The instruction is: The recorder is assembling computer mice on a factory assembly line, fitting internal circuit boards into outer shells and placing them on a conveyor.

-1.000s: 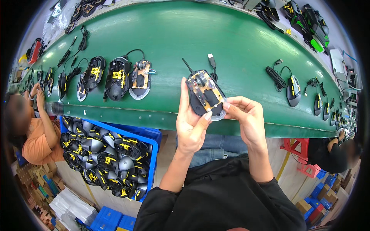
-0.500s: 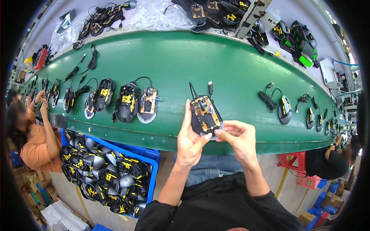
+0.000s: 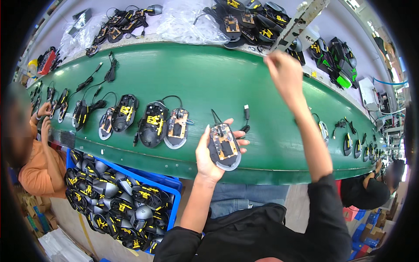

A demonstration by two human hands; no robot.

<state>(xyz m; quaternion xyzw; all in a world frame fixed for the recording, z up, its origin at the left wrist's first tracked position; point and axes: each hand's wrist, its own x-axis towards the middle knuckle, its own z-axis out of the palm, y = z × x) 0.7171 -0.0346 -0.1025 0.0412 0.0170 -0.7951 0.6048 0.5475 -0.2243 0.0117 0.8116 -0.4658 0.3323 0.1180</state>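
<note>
The mouse base with its exposed circuit board [image 3: 224, 146] is held at the centre of the frame, just below the middle, above the near edge of the green work surface [image 3: 218, 74]. It is cradled in the left hand [image 3: 207, 159], the thumb laid along its left side and the fingers spread out past its right side. From the right hand [image 3: 286, 74], raised at the upper right of centre near the metal post [image 3: 301, 24], the base lies well apart, down and to the left; the left hand is the nearer one, being in contact. The right fingers are bent inward, but whether anything is pinched cannot be told through the blur. The base's long axis is tilted slightly from upright: its cable end is pointed up and a little left, its rounded clear rim down and a little right
</note>
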